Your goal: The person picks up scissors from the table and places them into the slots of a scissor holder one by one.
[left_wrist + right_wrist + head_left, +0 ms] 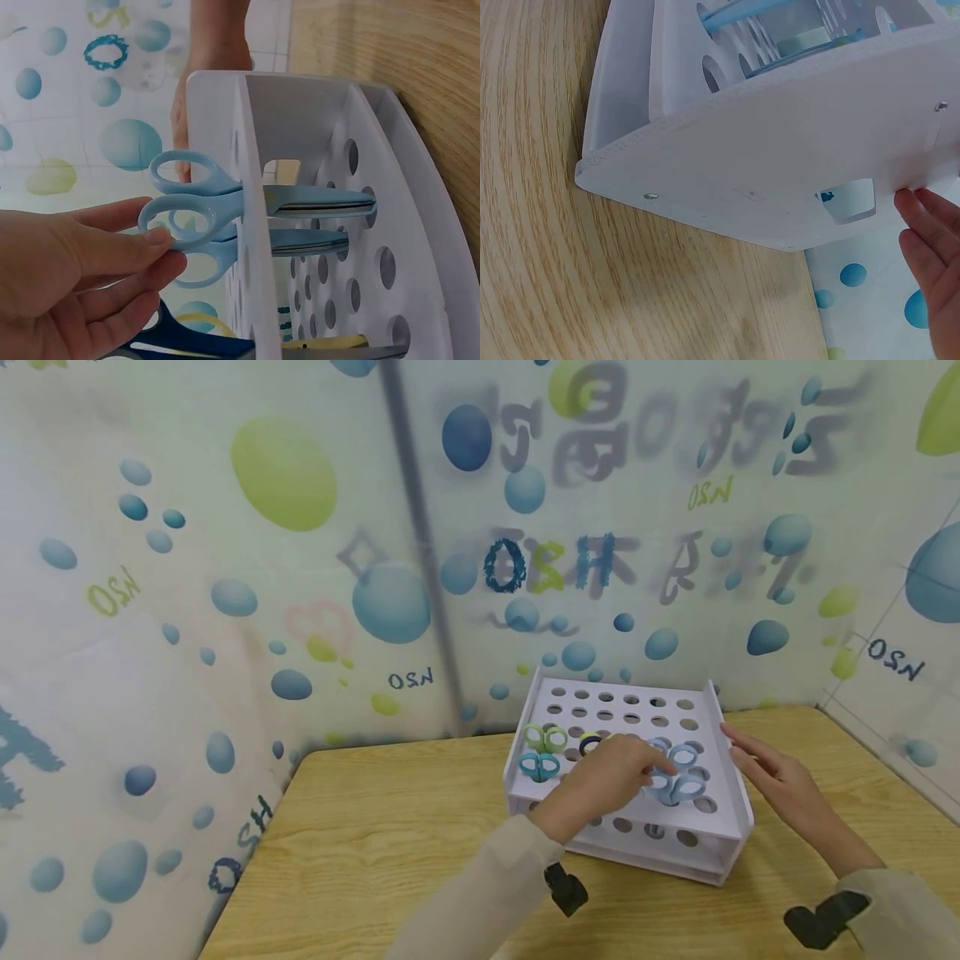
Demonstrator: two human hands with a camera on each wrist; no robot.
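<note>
A white rack with rows of round holes [626,812] holds several pairs of scissors upright. My left hand [609,774] is over its front right part, thumb and fingers pinching a handle loop of the front light blue scissors [225,204]. Those blades pass through the top panel, their tips at a hole in the lower panel. Behind them stands a second light blue pair [684,754]. Dark blue scissors [196,339] stick out below my left fingers in the left wrist view. My right hand [780,781] touches the rack's right side wall [750,157] with straight fingers.
Green scissors [553,740] and teal scissors [540,767] stand at the rack's left. The rack sits on a wooden table [390,835]. Behind it hangs a patterned sheet [360,485] with blue and green bubbles.
</note>
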